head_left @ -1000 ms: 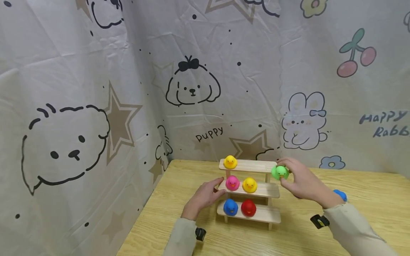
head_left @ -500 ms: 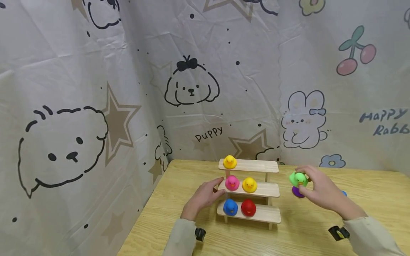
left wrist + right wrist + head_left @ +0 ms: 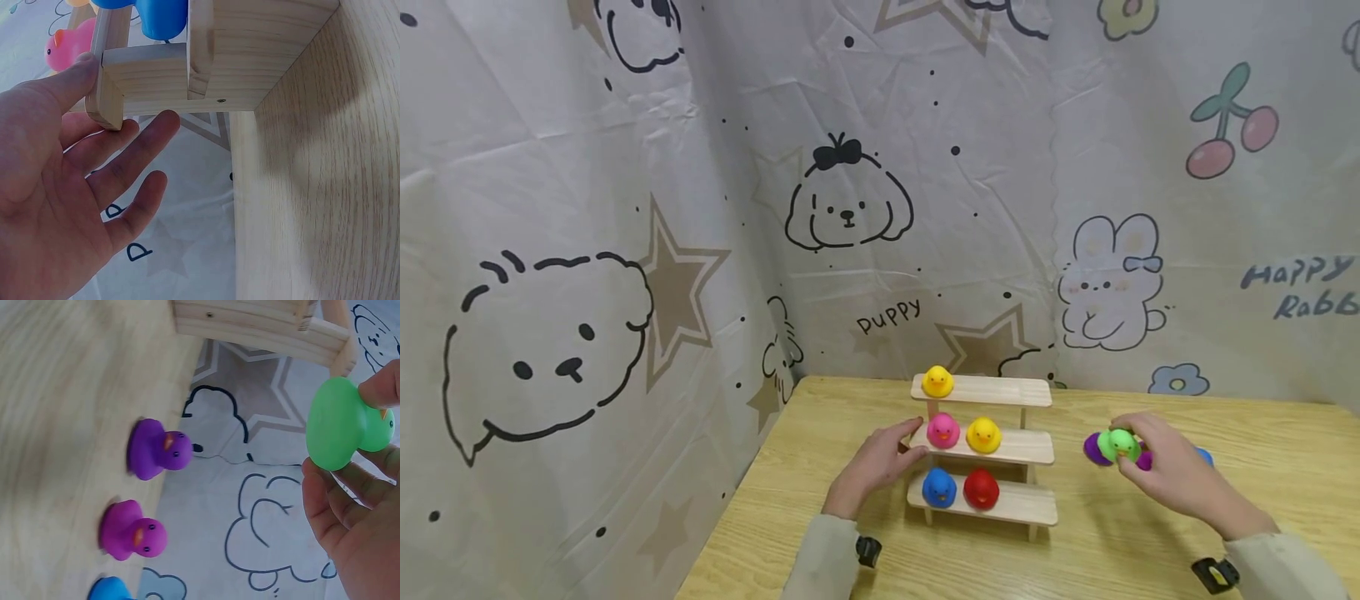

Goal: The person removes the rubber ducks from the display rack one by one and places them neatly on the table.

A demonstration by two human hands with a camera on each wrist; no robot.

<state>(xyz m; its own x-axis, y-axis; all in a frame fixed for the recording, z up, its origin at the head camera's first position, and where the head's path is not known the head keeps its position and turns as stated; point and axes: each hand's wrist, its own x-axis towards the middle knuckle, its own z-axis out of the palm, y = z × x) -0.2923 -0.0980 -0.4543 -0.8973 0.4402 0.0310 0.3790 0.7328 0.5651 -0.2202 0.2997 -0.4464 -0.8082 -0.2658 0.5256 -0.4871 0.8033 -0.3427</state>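
Note:
My right hand (image 3: 1172, 473) pinches a green rubber duck (image 3: 1118, 444) between thumb and fingers, right of the stand. The right wrist view shows the flat underside of this green duck (image 3: 331, 428), raised above the table. At the left end of a three-tier wooden stand (image 3: 1026, 446), my left hand (image 3: 874, 465) grips the middle shelf, thumb on one side and fingers beneath. A yellow duck (image 3: 937, 382) sits on the top shelf. Pink (image 3: 943, 430) and second yellow ducks (image 3: 983, 435) share the middle one; blue (image 3: 939, 487) and red ducks (image 3: 981, 488) stand on the lowest.
Behind the right hand, a purple duck (image 3: 150, 450), a magenta duck (image 3: 131, 531) and another blue duck (image 3: 109, 589) stand in a row on the wooden table (image 3: 820, 417). A printed white curtain (image 3: 1000, 208) encloses the back and left sides.
My right hand has carried the green duck away from the top shelf's right end, rightward and then lower, near the purple duck. The left hand keeps its place on the stand.

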